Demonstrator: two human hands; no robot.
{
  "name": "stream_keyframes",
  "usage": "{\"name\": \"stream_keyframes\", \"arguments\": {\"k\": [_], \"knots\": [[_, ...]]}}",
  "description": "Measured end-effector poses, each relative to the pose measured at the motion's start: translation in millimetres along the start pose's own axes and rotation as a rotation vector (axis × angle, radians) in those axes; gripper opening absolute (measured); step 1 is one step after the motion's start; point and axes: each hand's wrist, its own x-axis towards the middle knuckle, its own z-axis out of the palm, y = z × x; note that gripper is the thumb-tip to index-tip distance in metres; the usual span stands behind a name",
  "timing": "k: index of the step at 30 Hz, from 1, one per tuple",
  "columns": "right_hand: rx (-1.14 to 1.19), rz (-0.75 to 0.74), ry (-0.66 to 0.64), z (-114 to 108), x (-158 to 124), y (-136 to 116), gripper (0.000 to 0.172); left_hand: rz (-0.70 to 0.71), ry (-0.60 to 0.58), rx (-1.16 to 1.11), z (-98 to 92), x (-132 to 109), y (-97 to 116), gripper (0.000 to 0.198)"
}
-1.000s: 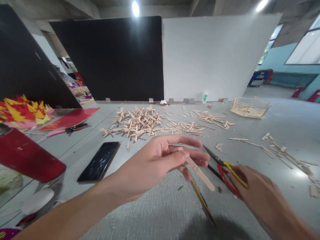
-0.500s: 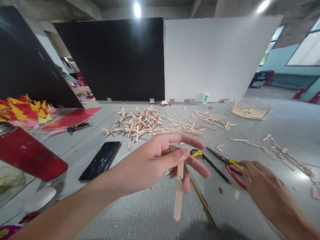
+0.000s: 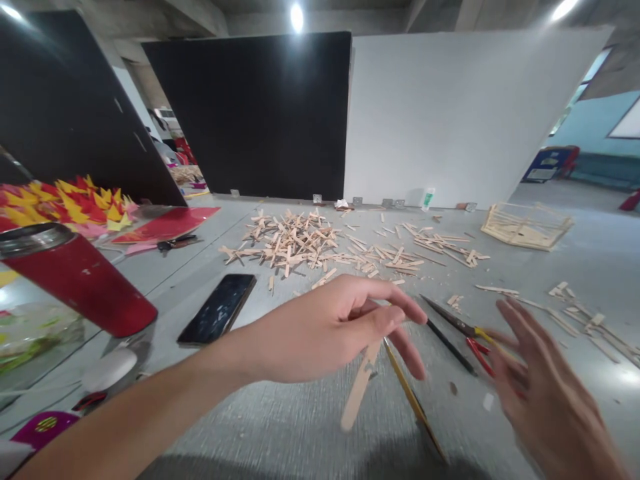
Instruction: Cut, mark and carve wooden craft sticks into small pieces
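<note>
My left hand point(image 3: 330, 333) hovers over the grey tabletop, thumb and fingers closed on a flat wooden craft stick point(image 3: 356, 397) that hangs downward at a slant. The stick's upper end is hidden by my fingers. To the right, my right hand point(image 3: 545, 387) is slightly smeared by motion, its fingers stretched and apart over the handles of a pair of scissors point(image 3: 453, 319). Their dark blades point up-left, and the yellow and red handles are partly covered by the hand. A thin yellow rod point(image 3: 410, 393) and a black rod-like tool point(image 3: 453, 348) lie between my hands.
Many craft sticks point(image 3: 295, 240) are heaped ahead, with scraps point(image 3: 590, 320) at right. A small stick-built frame point(image 3: 527, 227) stands back right. On the left are a phone point(image 3: 217, 310), a red flask point(image 3: 95, 280), a white mouse-like object point(image 3: 109, 370) and folded paper point(image 3: 75, 203).
My right hand has lifted from the scissors' handles and its fingers have spread. The craft stick in my left hand is tilted more. The whole view has shifted rightward in the picture.
</note>
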Motion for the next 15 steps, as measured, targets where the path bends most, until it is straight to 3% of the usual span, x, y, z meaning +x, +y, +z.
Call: {"name": "stream_keyframes", "arguments": {"k": [3,6,8,10,12,15], "knots": [[0.112,-0.077,0.009,2,-3,-7,0.046,0.052,0.066,-0.037,2.4,2,-1,0.027],[0.449,-0.018,-0.174,-5,-9,-21,0.031,0.101,-0.063,-0.219,7.1,6,-6,0.028],[0.799,0.112,-0.384,-12,-15,-34,0.037,0.123,-0.167,-0.23,10.6,8,-10,0.03],[1.103,0.279,-0.505,-18,-22,-46,0.05,0.128,-0.219,-0.171,14.0,10,-15,0.042],[1.225,0.41,-0.53,-23,-28,-56,0.05,0.114,-0.227,-0.131,17.2,11,-19,0.053],[1.274,0.529,-0.547,-31,-32,-65,0.039,0.07,-0.212,-0.114,21.7,13,-20,0.052]]}}
